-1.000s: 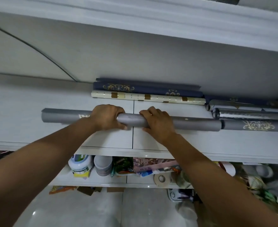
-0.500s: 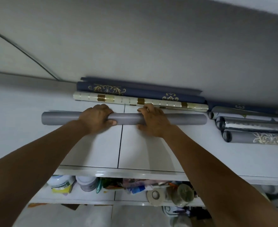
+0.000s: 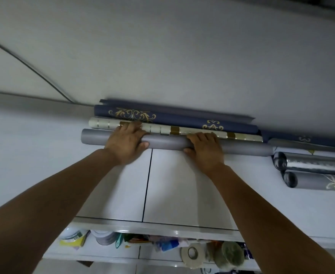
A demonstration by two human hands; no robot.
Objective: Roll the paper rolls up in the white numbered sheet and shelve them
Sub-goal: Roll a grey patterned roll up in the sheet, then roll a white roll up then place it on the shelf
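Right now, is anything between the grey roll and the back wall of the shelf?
Yes. The cream tiled roll lies right behind the grey roll, apparently touching it, and navy rolls fill the space to the wall. The left hand and right hand grip the grey roll directly.

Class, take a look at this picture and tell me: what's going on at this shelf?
A person grips a plain grey roll with the left hand and the right hand. It lies on the white shelf, close beside a cream patterned roll. Navy rolls lie behind that, and other rolls lie to the right.
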